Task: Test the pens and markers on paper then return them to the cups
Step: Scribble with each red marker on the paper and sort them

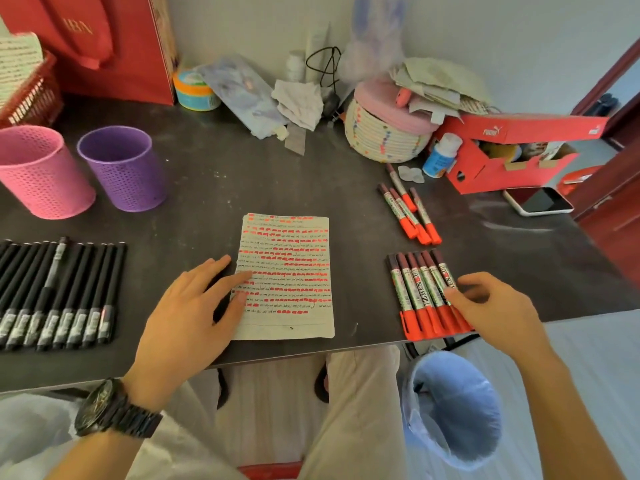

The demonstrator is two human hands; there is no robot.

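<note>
A sheet of lined paper (287, 275) covered in red marks and small scribbles lies mid-table. My left hand (194, 306) rests flat on its left edge, fingers straight. A row of several red markers (422, 292) lies at the table's front right; my right hand (491, 306) touches the rightmost one with curled fingertips. A second group of red markers (408, 209) lies further back. Several black pens (55, 292) lie in a row at the left. The pink cup (38, 171) and purple cup (124, 168) stand at back left, nothing visible inside.
A red shoebox (502, 154), a white bottle (441, 155), a woven basket (384, 133) and crumpled papers crowd the back right. A phone (538, 200) lies at the right edge. A red bag (104, 43) stands back left. A blue-lined bin (453, 410) sits below the table.
</note>
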